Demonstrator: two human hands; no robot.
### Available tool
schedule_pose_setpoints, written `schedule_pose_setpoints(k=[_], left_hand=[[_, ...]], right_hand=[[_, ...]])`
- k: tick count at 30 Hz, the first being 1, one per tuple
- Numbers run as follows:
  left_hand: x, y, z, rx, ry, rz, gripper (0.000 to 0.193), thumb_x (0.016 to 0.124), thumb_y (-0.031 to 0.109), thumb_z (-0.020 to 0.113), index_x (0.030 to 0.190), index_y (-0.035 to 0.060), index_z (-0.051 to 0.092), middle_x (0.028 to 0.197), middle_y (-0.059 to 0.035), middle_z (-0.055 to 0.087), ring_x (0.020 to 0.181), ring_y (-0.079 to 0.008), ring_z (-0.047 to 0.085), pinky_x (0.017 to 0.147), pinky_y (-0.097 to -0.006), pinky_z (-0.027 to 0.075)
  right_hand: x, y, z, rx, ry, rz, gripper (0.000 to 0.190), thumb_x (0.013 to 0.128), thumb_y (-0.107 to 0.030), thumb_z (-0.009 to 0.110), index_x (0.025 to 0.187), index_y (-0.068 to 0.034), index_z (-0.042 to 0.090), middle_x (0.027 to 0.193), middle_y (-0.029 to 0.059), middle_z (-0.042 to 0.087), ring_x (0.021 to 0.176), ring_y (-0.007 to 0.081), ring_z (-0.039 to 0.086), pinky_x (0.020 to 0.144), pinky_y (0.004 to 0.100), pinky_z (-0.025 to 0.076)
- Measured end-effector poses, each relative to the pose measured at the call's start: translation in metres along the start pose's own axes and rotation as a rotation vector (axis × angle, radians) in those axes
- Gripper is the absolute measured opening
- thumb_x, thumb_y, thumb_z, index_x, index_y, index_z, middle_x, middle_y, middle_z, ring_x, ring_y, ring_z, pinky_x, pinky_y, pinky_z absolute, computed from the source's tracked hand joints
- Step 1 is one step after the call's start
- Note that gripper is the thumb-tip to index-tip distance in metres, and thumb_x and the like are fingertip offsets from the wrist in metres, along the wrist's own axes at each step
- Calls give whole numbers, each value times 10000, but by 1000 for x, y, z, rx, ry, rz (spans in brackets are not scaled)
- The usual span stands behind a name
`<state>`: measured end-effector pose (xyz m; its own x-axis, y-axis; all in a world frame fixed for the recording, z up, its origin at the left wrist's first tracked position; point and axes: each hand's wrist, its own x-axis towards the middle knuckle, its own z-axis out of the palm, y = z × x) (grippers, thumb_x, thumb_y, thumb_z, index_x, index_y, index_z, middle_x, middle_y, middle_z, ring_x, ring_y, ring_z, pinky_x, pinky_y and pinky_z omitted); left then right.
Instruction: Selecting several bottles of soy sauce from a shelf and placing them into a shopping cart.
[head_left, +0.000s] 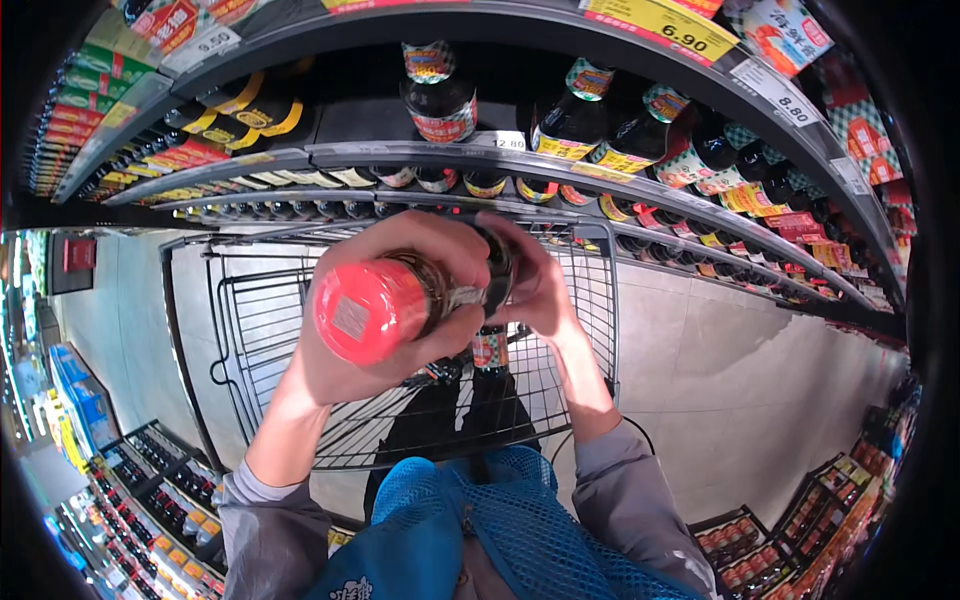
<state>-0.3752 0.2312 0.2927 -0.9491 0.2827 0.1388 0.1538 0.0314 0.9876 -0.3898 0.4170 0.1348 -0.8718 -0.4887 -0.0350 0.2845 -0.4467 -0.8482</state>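
Observation:
My left hand (390, 322) is wrapped around the neck end of a dark glass bottle whose large red cap (358, 311) tips up towards me. A pale square sticker (350, 319) sits on top of the cap. At the bottle's other end, the fingers of my right hand (544, 292) curl around the dark body (499, 270). The bottle lies tilted sideways above a black wire shopping cart (277, 307). Below my hands, another bottle (491, 349) with a checkered label shows in the cart. Dark objects beside it are partly hidden by my left hand.
Ahead, grey store shelves (420, 154) hold rows of dark sauce bottles (439, 97) and price tags (772, 94). A blue mesh vest (480, 525) covers my front. Pale floor tiles (697, 352) lie around the cart, with more stocked displays (150, 487) behind to the left.

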Motion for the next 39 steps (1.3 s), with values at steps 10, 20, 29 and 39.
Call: schedule_pose_setpoints(k=[10, 20, 29, 39], left_hand=[[48, -21, 13, 391, 22, 467, 309, 694, -97, 712, 926, 49, 571, 920, -78, 644, 985, -249, 623, 1076, -492, 346], [84, -39, 6, 363, 105, 513, 303, 667, -59, 742, 914, 43, 600, 915, -70, 649, 921, -219, 640, 1011, -411, 415], [106, -49, 6, 399, 13, 441, 297, 689, -130, 691, 927, 0, 569, 943, -94, 620, 974, -223, 602, 944, -367, 453], [131, -52, 0, 382, 5, 209, 329, 669, -78, 756, 948, 41, 628, 1024, -54, 656, 972, -165, 616, 875, -306, 488]], right_hand=[[40, 4, 25, -419, 470, -323, 706, 788, 36, 715, 1385, 82, 341, 1203, 167, 595, 1035, 231, 653, 831, 311, 560], [73, 10, 29, -562, 648, -477, 501, 842, 85, 627, 1302, 118, 432, 1205, 211, 594, 1045, 250, 661, 825, 306, 579], [96, 13, 27, -548, 654, -535, 560, 870, 107, 566, 1372, 85, 318, 1173, 213, 599, 1088, 270, 639, 901, 317, 531], [109, 17, 18, -472, 697, -445, 497, 904, 18, 606, 1337, 120, 384, 1057, 191, 658, 1028, 214, 661, 836, 299, 546]])
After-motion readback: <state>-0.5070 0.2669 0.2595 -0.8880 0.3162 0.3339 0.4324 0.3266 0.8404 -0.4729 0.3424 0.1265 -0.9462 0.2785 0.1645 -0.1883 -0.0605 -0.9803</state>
